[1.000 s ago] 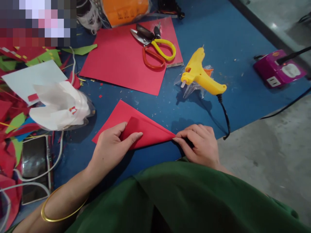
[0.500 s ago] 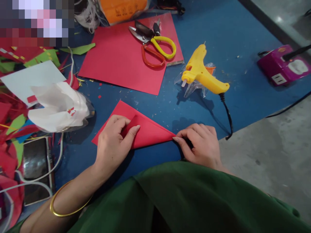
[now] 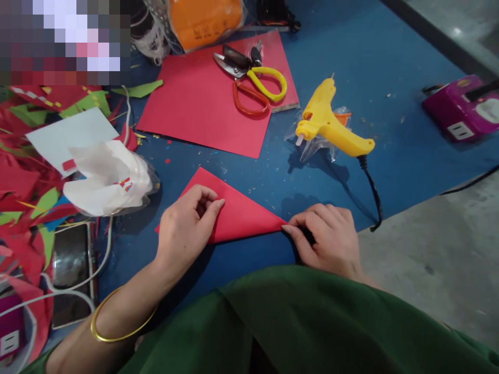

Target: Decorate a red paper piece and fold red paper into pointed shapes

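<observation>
A folded red paper (image 3: 245, 215) lies on the blue table near its front edge, tapering to a point at its right end. My left hand (image 3: 189, 223) rests over the paper's left part, thumb and fingers curled together at the paper's surface. The right tip of the paper is pinched between thumb and fingers of my right hand (image 3: 325, 236). Behind the folded piece lies a flat red sheet (image 3: 206, 104), with scissors (image 3: 253, 85) with red and yellow handles on its right part.
A yellow glue gun (image 3: 331, 122) with a black cable lies behind my right hand. White crumpled paper (image 3: 109, 179), a phone (image 3: 72, 270), white cables and coloured scraps (image 3: 23, 182) crowd the left. A purple power block (image 3: 460, 109) sits far right.
The raised flap by my left fingers now lies flat against the folded paper. My right hand still pinches the tip. The whole view has shifted slightly, so things appear further right and lower.
</observation>
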Demonstrator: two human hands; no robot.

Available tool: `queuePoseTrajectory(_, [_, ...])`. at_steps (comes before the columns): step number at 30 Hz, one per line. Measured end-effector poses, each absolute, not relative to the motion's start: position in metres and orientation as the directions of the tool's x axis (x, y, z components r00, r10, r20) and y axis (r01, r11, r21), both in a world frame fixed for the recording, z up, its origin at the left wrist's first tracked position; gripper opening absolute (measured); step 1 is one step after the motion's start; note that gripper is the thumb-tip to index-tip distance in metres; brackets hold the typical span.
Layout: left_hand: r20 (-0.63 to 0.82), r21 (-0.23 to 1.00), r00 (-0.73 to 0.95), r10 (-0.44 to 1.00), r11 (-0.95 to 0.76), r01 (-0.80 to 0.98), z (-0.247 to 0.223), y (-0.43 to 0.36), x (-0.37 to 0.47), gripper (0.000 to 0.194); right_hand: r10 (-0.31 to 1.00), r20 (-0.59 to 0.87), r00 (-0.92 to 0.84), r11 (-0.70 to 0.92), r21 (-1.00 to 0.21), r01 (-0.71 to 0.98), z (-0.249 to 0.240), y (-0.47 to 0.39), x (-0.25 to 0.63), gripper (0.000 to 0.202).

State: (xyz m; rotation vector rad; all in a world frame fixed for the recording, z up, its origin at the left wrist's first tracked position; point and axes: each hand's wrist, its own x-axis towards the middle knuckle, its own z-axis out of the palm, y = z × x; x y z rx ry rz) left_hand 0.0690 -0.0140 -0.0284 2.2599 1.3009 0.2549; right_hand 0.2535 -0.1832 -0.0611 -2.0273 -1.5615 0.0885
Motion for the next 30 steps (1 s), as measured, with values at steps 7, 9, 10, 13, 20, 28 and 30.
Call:
queuePoseTrajectory(7, [-0.054,0.492,0.517,0.854,-0.428,0.758,-0.0307,-0.0142,0.0713,0.014,0.905,0.285,0.316,-0.159,-0.463,0.872,-0.0594,-0.1816,0.2514,0.018])
queuePoseTrajectory(9, [-0.042,0.47,0.526,0.849,-0.448,0.76,-0.0307,-0.014,0.0722,0.014,0.905,0.286,0.315,-0.159,-0.46,0.873,-0.0589,-0.1811,0.2512,0.018])
queuePoseTrajectory(10, [-0.035,0.457,0.53,0.847,-0.458,0.762,-0.0309,-0.0141,0.0728,0.013,0.905,0.286,0.314,-0.159,-0.458,0.875,-0.0588,-0.1808,0.2513,0.019])
queuePoseTrajectory(13, [-0.017,0.41,0.54,0.841,-0.487,0.771,-0.0312,-0.0145,0.0748,0.014,0.91,0.281,0.304,-0.156,-0.448,0.88,-0.0586,-0.1802,0.2517,0.019])
queuePoseTrajectory(20, [-0.015,0.394,0.541,0.841,-0.492,0.776,-0.0318,-0.0144,0.0748,0.015,0.913,0.269,0.306,-0.156,-0.461,0.873,-0.0585,-0.18,0.2521,0.019])
queuePoseTrajectory(28, [-0.01,0.396,0.535,0.845,-0.488,0.778,-0.0337,-0.0135,0.0747,0.014,0.915,0.263,0.306,-0.158,-0.465,0.871,-0.0586,-0.1797,0.2521,0.018])
queuePoseTrajectory(30, [0.0,0.389,0.539,0.842,-0.496,0.776,-0.0342,-0.0142,0.0746,0.014,0.914,0.265,0.307,-0.158,-0.463,0.872,-0.0587,-0.1797,0.2519,0.018])
